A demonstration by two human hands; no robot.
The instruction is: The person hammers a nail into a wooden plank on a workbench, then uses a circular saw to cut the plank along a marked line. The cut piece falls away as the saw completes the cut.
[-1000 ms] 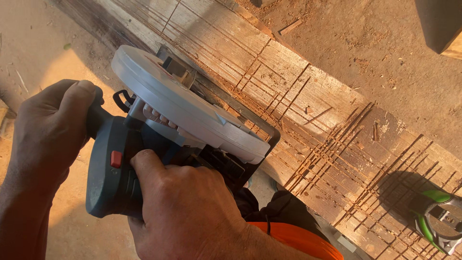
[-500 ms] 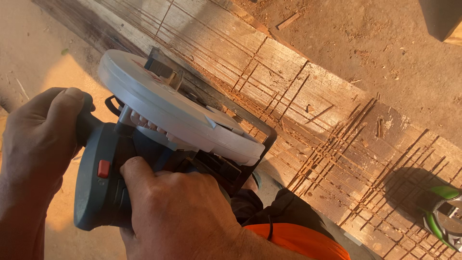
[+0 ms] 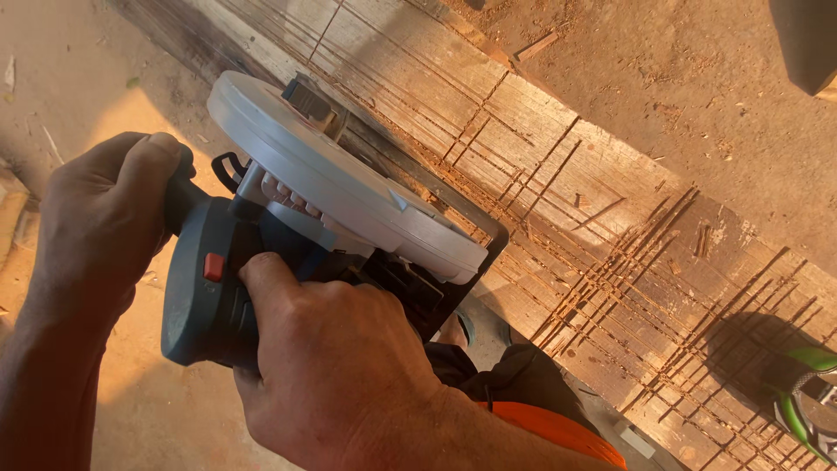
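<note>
A hand-held circular saw (image 3: 288, 235) with a dark blue-grey body, a small red button and a pale grey blade guard rests on a long wooden plank (image 3: 558, 174) scored with many saw cuts. My left hand (image 3: 100, 227) is closed around the saw's front handle at the left. My right hand (image 3: 340, 375) grips the rear handle, thumb close to the red button. The blade itself is hidden under the guard.
Sandy ground strewn with sawdust and wood chips lies on both sides of the plank. A green and grey tool (image 3: 806, 406) sits on the plank at the lower right. An orange and black garment (image 3: 532, 410) shows below the saw.
The saw and both hands have shifted a little along the plank, and the view has moved slightly. The grip on both handles is the same.
</note>
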